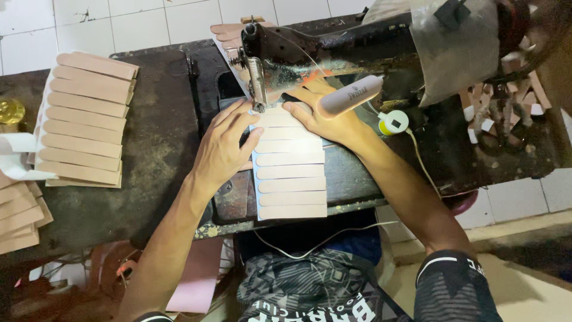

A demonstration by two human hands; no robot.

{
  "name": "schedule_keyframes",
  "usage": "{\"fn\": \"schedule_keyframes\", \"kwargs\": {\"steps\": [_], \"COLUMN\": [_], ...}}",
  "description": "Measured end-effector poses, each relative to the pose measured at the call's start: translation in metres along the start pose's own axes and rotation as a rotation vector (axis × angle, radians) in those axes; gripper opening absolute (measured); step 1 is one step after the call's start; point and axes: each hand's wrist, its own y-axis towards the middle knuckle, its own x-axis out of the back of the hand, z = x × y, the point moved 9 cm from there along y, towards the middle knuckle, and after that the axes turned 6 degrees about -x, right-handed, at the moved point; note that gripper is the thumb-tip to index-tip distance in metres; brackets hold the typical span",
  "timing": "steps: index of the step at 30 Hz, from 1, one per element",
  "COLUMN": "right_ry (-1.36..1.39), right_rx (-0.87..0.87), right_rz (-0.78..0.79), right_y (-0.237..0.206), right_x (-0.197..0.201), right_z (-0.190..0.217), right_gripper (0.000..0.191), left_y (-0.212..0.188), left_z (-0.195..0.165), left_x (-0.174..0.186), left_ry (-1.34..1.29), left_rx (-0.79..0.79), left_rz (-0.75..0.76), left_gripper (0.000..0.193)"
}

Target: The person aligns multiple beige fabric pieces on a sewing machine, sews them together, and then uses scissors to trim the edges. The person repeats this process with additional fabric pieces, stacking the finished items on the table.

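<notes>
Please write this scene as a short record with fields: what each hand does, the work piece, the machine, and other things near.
left hand: flat on the strip chain, fingers spread
right hand: pressing the chain beside the needle
work piece: chain of tan strips, overlapped, running under the presser foot
machine: old black sewing machine
lamp: small white lamp over the right hand
left side: stack of tan strips on the dark table

Left hand [223, 149], right hand [322, 113] flat, fingers [238, 119] spread

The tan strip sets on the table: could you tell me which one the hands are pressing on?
The overlapping row under the sewing machine; left hand and right hand rest on it. The left stack lies untouched.
</notes>
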Motion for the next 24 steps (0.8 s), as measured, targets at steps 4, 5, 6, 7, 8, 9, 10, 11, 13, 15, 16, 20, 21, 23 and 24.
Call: {"fn": "schedule_keyframes", "kwargs": {"steps": [4, 5, 6, 7, 8, 9, 10, 11, 13, 15, 16, 20, 21, 23, 24], "right_ry": [0.0, -0.005, 0.007, 0.02, 0.035, 0.029, 0.023, 0.016, 0.015, 0.018, 0.023, -0.008, -0.001, 0.013, 0.014], "right_rx": [0.031, 0.002, 0.038, 0.075, 0.113, 0.089, 0.066, 0.042, 0.056, 0.062, 0.059, 0.1, 0.092, 0.078, 0.067], "right_rz": [-0.038, -0.022, -0.049, -0.076, -0.101, -0.094, -0.088, -0.083, -0.084, -0.083, -0.078, -0.115, -0.116, -0.118, -0.111], "right_y": [-0.0007, -0.0001, -0.0005, -0.001, -0.0016, -0.0008, 0.0, 0.0007, 0.0008, 0.001, 0.0011, 0.0005, 0.0006, 0.0007, 0.001], "right_x": [0.0023, 0.0005, 0.0028, 0.0051, 0.0071, 0.0057, 0.0045, 0.0036, 0.0035, 0.0036, 0.0033, 0.0047, 0.0042, 0.003, 0.0018], "right_z": [0.0013, -0.0017, 0.0012, 0.0043, 0.0076, 0.0058, 0.004, 0.0021, 0.0033, 0.0032, 0.0024, 0.0034, 0.0021, -0.0004, -0.0021], "right_gripper": [0.025, 0.023, 0.024, 0.025, 0.026, 0.026, 0.026, 0.025, 0.025, 0.025, 0.025, 0.025, 0.025, 0.023, 0.024], "left_y": [0.0019, 0.0019, 0.0023, 0.0027, 0.0027, 0.0027, 0.0028, 0.0031, 0.0036, 0.0041, 0.0043, 0.005, 0.0056, 0.0067, 0.0078], "left_z": [0.0017, 0.0036, 0.0035, 0.0033, 0.0031, 0.0035, 0.0037, 0.004, 0.0042, 0.0046, 0.0049, 0.0051, 0.0053, 0.0062, 0.0064], "left_x": [-0.0003, -0.0015, -0.0011, -0.0006, -0.0002, -0.0005, -0.0008, -0.0011, -0.0005, -0.0002, -0.0004, -0.0007, -0.0009, -0.0004, -0.0006], "left_ry": [0.001, -0.002, -0.002, 0.0, 0.002, 0.002, 0.002, 0.003, -0.008, -0.014, -0.015, -0.017, -0.013, -0.006, -0.015], "left_rx": [-0.003, 0.014, 0.009, 0.004, 0.001, 0.004, 0.007, 0.007, 0.006, 0.005, 0.007, 0.006, 0.007, 0.009, 0.001], "left_rz": [-0.006, 0.005, -0.004, -0.014, -0.022, -0.023, -0.024, -0.024, -0.041, -0.052, -0.054, -0.059, -0.061, -0.066, -0.064], "left_gripper": [0.022, 0.022, 0.022, 0.022, 0.022, 0.022, 0.022, 0.022, 0.021, 0.02, 0.02, 0.02, 0.02, 0.019, 0.019]}}
